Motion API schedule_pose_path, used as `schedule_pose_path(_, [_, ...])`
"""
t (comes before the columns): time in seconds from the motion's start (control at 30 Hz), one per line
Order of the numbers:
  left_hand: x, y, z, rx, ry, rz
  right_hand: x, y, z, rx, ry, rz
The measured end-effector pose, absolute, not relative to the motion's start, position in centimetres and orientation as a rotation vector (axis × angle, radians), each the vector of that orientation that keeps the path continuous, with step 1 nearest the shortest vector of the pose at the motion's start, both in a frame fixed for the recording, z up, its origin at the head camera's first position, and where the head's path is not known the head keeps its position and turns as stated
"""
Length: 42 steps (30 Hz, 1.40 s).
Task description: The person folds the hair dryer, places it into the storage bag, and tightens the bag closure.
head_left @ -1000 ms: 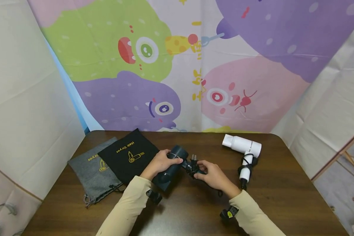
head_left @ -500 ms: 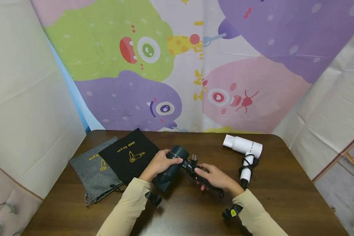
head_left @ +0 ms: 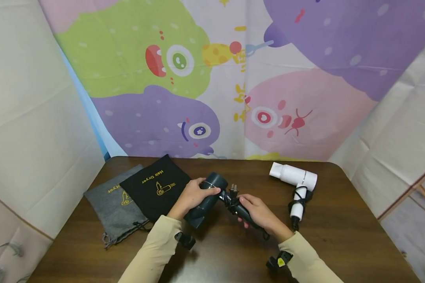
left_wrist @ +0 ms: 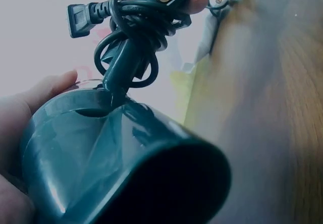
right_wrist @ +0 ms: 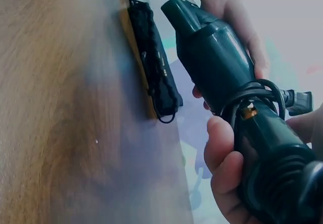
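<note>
Both hands hold a dark green hair dryer [head_left: 206, 207] above the table, its handle angled down to the right. My left hand [head_left: 192, 196] grips the barrel, thumb across its top. The right hand [head_left: 260, 212] is curled round the handle [right_wrist: 270, 138], fingertips showing beneath it. A black cord [left_wrist: 139, 27] is wound round the handle near the barrel, and its two-pin plug [head_left: 233, 189] sticks up. In the left wrist view the wide nozzle opening [left_wrist: 171, 188] faces the camera.
At right on the dark wood table [head_left: 226, 255] lies a white hair dryer [head_left: 294, 177] with its cord wrapped. Left are a black drawstring bag [head_left: 156, 188] marked "Hair Dryer" and a grey bag [head_left: 115, 204] partly under it. A cartoon-print curtain [head_left: 226, 78] hangs behind.
My right hand has shifted its hold on the handle, from fingers near the cord to a wrap with fingertips below. The left hand keeps its grip, and the dryer stays nearly in place.
</note>
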<state>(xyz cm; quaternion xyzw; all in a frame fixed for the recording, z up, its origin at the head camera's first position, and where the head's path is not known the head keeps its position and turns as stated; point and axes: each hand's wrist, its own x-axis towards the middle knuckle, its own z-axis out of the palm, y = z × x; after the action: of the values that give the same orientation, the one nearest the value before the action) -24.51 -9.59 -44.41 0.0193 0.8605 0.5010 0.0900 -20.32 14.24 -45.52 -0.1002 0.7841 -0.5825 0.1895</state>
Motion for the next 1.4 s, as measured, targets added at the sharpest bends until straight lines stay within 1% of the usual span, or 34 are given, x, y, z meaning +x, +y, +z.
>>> schedule_pose_path(0.17, [-24.5, -9.5, -44.3, 0.056, 2.592, 1.512, -20.3, 13.6, -45.4, -0.204, 2.274, -1.666])
schedule_pose_path(0.77, [-24.0, -9.1, -44.9, -0.076, 2.660, 1.490, -20.0, 11.8, -47.2, 0.069, 2.375, -1.817])
schedule_pose_path(1.23, [-23.7, -8.7, -44.8, -0.137, 2.691, 1.562, -19.7, 11.4, -47.3, 0.174, 2.343, -1.936])
schedule_pose_path(1.4, [-23.6, -7.7, -45.1, -0.216, 2.692, 1.654, -19.6, 10.3, -47.3, 0.200, 2.277, -2.056])
